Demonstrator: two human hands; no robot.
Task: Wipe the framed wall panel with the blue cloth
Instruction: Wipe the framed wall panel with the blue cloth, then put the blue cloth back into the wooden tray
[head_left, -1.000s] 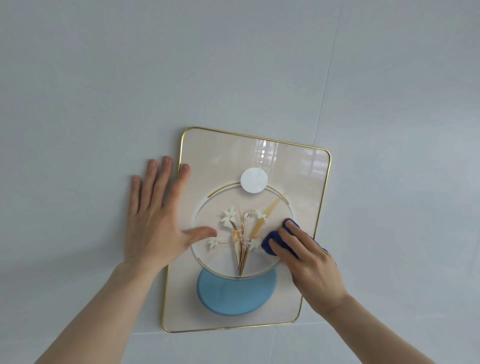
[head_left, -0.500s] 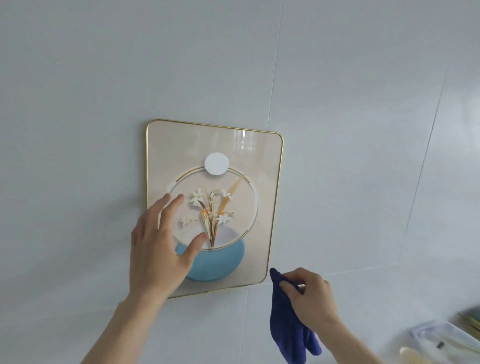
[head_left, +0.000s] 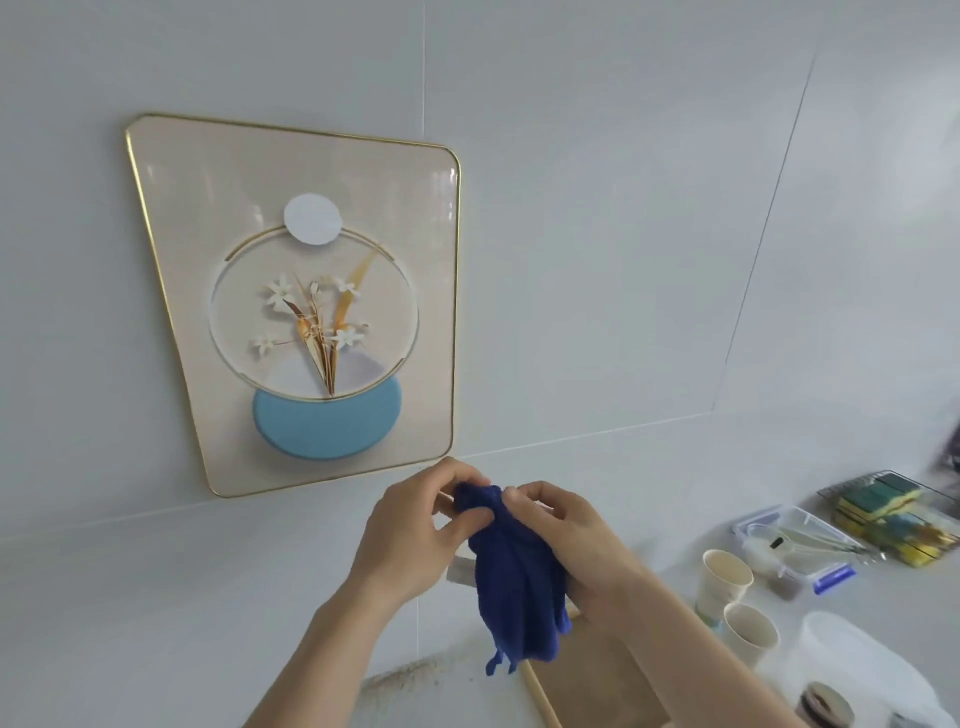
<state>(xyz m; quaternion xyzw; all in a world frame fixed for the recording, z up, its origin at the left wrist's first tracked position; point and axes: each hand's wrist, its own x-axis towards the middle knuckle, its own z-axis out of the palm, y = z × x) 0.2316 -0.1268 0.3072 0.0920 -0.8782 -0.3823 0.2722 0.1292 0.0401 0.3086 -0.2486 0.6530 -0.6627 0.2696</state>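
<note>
The framed wall panel (head_left: 415, 218) hangs on the white wall at upper left, gold-edged, with a flower and blue vase picture. Nothing touches it. Below its lower right corner both hands hold the dark blue cloth (head_left: 514, 587), which hangs bunched between them. My left hand (head_left: 415, 535) pinches the cloth's top from the left. My right hand (head_left: 566, 540) grips it from the right, fingers pressed into the fabric. The lower part of the cloth dangles free above the counter.
On the counter at right stand two paper cups (head_left: 727, 577), a clear plastic box (head_left: 795, 540), a wire rack of sponges (head_left: 893, 509), a white lid (head_left: 852, 660) and a small dark jar (head_left: 826, 706). A wooden board (head_left: 587, 686) lies below the cloth.
Both hands left the panel. The right hand pulled the cloth down off the picture; the left hand came away from the frame and joined it on the cloth. The view swung right and down.
</note>
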